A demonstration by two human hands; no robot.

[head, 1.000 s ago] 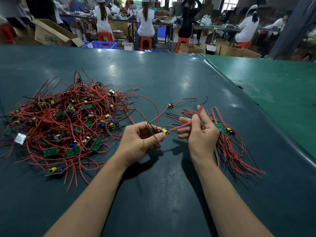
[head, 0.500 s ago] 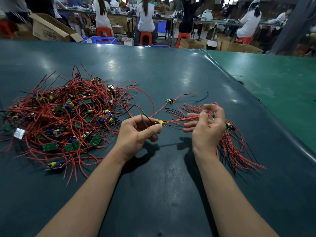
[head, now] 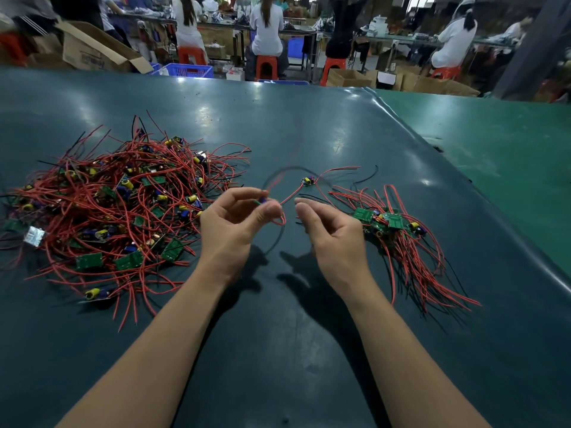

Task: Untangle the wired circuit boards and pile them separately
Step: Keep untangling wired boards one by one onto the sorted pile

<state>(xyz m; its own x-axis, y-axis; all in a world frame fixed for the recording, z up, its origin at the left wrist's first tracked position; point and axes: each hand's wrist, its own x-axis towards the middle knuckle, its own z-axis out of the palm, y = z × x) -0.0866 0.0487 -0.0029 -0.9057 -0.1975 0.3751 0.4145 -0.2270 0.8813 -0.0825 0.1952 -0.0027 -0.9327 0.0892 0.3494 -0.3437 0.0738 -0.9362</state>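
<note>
Since half a second ago the right hand (head: pixel 332 233) has let go of the red wires it was pulling taut and drawn back from them; its fingers now hang loosely curled and hold nothing. Nearest the camera, both forearms reach out over the dark green surface (head: pixel 278 350). The left hand (head: pixel 234 220) pinches a small wired circuit board (head: pixel 263 199) between thumb and forefinger — only a bit of green and blue shows at the fingertips. Red wire loops just below the left thumb tip, and a blurred black wire arcs above and below the hand. The right hand hovers just beside that loop, apart from it.

Just right of the right hand lies the sorted pile (head: pixel 398 236), a few green boards with their red and black leads fanned out toward the near right. Left of the left hand sprawls the tangled heap (head: pixel 117 205) — many boards with yellow and blue parts buried in red wire. Slightly farther, between the two piles, a lone board (head: pixel 308 181) rests on the surface with a red lead running back toward the left hand.

Beyond the far edge, people sit on orange stools (head: pixel 267 67) at benches, with cardboard boxes (head: pixel 95 49) around them.
</note>
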